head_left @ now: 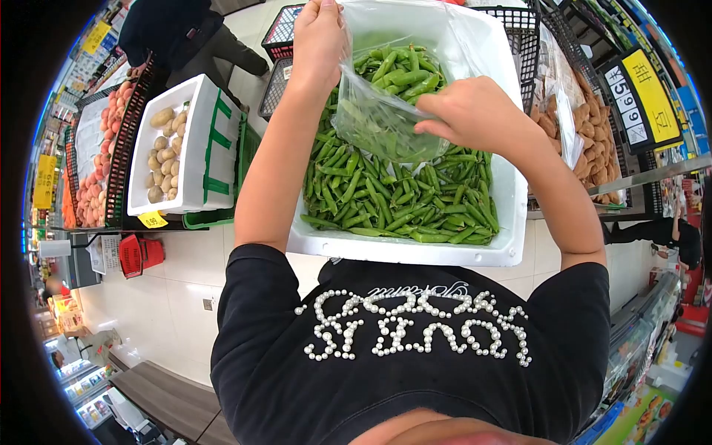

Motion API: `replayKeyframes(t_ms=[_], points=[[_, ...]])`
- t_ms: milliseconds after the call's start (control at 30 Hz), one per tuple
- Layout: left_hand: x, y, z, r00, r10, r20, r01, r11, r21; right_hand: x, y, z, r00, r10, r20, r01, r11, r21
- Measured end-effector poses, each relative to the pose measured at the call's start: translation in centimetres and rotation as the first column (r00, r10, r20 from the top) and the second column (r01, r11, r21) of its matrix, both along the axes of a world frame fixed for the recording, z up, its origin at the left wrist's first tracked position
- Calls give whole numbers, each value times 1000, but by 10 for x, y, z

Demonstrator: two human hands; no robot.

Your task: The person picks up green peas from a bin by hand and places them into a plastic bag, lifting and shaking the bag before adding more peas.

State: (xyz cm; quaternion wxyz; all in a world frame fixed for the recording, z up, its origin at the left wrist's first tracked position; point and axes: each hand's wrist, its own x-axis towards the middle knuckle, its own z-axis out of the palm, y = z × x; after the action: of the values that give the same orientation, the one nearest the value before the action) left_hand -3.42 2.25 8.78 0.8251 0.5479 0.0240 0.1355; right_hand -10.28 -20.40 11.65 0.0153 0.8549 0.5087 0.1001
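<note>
A clear plastic bag [382, 126] hangs over a white foam box [415, 251] heaped with green pea pods [400, 196]. My left hand [320, 37] is closed on the bag's upper edge, raised near the far left corner of the box. From the right, my right hand [471, 111] reaches to the bag's side, thumb and forefinger pinched on the film. Its other fingers are tucked out of sight. Brighter pods show at the bag's mouth, and more green shows through the film.
To the left stands a white foam box of potatoes [165, 159] beside a crate of pinkish-red produce [100, 170]. Brown tubers [589, 141] and a yellow price sign [649, 96] are at the right. A person [174, 37] in dark clothes stands at upper left.
</note>
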Motion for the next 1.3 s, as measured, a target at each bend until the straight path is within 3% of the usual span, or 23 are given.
replayKeyframes(t_ms=[67,167,300,367,400,500,567,600,700,833,933,1033,1233,1300], points=[[0,0,-1,1000,-10,8,10,1000,9,-2,-4,3,988,108,-111,-102,993,57],[-2,-1,-1,1000,-18,19,18,1000,18,-18,1,7,979,204,-11,-183,903,388],[-1,-3,-5,998,-47,29,47,999,-15,-52,18,-6,880,417,228,-467,667,581],[0,-1,-6,999,-47,28,47,999,-8,-76,36,-32,870,492,27,-438,748,499],[0,-2,-5,999,-41,24,41,999,1,-86,40,-52,893,404,-199,-331,888,318],[1,-6,-8,999,-26,26,26,999,25,-79,61,-119,869,247,-429,-134,952,276],[0,-7,-7,999,-24,26,23,999,30,-72,77,-130,843,-27,-537,-14,997,-72],[-2,-7,-6,999,-27,20,26,999,26,-66,83,-143,804,-63,-591,20,997,-80],[0,-10,-7,999,-15,28,16,1000,-9,-60,102,-157,844,-134,-519,103,991,-87],[0,-4,-12,999,-31,16,32,999,-29,-52,122,-157,786,-193,-587,161,981,-106],[0,-6,-12,998,-52,38,53,999,-10,-45,123,-177,799,-158,-580,193,981,-2],[2,-8,-9,1000,-19,22,19,1000,-17,-39,121,-192,803,-55,-594,180,972,153],[-1,-8,-6,999,-30,28,30,999,-22,-51,107,-176,870,37,-491,-28,999,26],[-6,-8,-4,998,-59,16,59,998,-10,-45,109,-176,843,9,-538,9,999,32]])
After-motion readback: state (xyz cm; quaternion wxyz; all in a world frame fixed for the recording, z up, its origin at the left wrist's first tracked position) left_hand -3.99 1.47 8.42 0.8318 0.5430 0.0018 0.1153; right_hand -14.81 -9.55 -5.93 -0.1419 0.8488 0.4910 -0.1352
